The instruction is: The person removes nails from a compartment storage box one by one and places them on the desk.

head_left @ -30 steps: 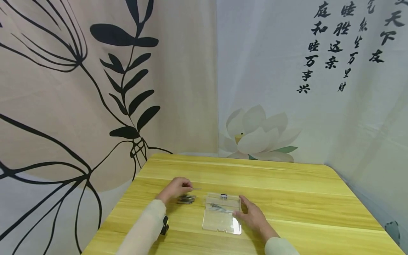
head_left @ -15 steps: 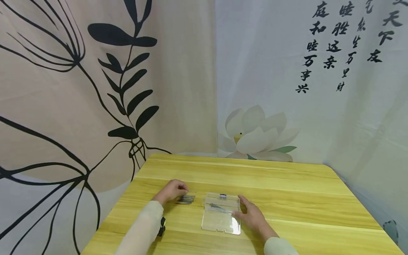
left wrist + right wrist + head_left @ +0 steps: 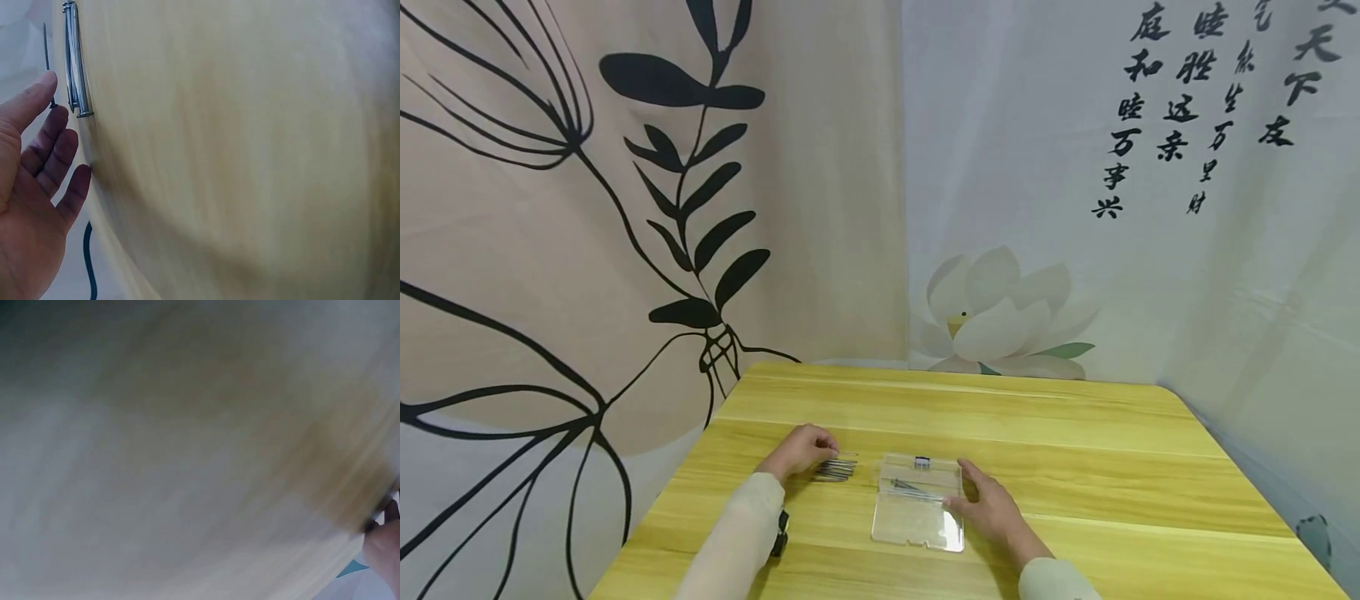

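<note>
Between thumb and index fingertip, my left hand point(image 3: 802, 452) pinches one thin nail point(image 3: 46, 49), its head at the fingertips and its shank pointing away. Right by those fingers, a small pile of long metal nails point(image 3: 835, 472) lies on the table; their flat heads show in the left wrist view. To the right, a clear plastic box point(image 3: 917, 525) lies with its lid opened flat toward me. Several nails point(image 3: 912, 490) rest inside it. My right hand point(image 3: 997, 508) holds the box at its right side, thumb over the edge and fingers along the outside.
The yellow wood-grain table point(image 3: 1075, 450) has its far edge close to a printed curtain point(image 3: 835, 208). A small dark-and-white label or latch point(image 3: 922, 462) shows at the box's back. A black strapped device point(image 3: 780, 533) sits at my left wrist.
My left hand has moved slightly left and down toward the nail pile, with the nail still pinched. My right hand stays at the box. The head view has shifted a little.
</note>
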### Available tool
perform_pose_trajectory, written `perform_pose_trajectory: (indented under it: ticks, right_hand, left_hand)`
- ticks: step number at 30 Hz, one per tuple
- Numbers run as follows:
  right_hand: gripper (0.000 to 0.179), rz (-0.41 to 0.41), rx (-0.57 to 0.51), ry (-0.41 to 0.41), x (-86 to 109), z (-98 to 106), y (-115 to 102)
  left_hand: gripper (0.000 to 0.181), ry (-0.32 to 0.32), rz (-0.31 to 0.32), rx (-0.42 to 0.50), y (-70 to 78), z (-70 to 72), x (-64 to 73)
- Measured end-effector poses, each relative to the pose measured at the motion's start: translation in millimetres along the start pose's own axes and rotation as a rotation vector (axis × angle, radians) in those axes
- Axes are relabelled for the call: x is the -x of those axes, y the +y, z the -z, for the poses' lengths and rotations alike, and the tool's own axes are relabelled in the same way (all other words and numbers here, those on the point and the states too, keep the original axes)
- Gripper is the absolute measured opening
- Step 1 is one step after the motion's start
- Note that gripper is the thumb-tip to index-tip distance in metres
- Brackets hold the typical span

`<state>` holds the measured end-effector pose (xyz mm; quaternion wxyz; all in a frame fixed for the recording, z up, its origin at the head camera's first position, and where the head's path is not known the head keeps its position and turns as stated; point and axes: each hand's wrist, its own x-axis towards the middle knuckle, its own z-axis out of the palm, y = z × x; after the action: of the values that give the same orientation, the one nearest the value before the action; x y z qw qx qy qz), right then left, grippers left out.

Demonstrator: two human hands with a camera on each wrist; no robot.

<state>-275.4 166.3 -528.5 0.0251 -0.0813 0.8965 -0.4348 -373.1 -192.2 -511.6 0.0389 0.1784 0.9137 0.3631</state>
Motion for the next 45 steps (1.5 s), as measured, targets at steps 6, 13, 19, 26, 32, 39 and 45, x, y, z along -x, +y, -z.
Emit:
perform_pose_trajectory:
  ticks: [6,13,19,26,32,39,45]
  right_hand:
    - [0.077,0.002,0.004,0.003,0.0,-0.6,-0.1]
    - [0.077,0.004,0.006,0.004,-1.2,-1.8,2.7]
    - [0.077,0.004,0.014,0.002,-1.8,-2.0,3.3]
    - [0.078,-0.003,0.024,0.003,-2.0,-1.7,3.2]
    - [0.078,-0.003,0.025,0.002,-1.6,-1.1,2.3]
    - [0.079,-0.004,0.010,-0.005,-1.0,-0.6,1.8]
    - [0.078,0.001,0.016,0.002,-2.6,-1.6,4.1]
  left_hand:
    - [0.006,0.015,-0.080,-0.018,3.1,0.1,2.8]
    - [0.008,0.031,-0.038,-0.068,2.6,-1.1,2.7]
    - [0.008,0.031,0.008,-0.077,3.5,0.4,1.6]
    - [0.007,0.009,0.053,-0.070,6.2,0.3,-1.1]
    - [0.010,-0.001,0.033,-0.051,13.7,-0.3,-3.7]
    - [0.017,-0.009,-0.022,-0.008,26.5,-1.7,-6.1]
    - [0.020,-0.014,-0.054,0.026,39.2,-6.9,-7.6]
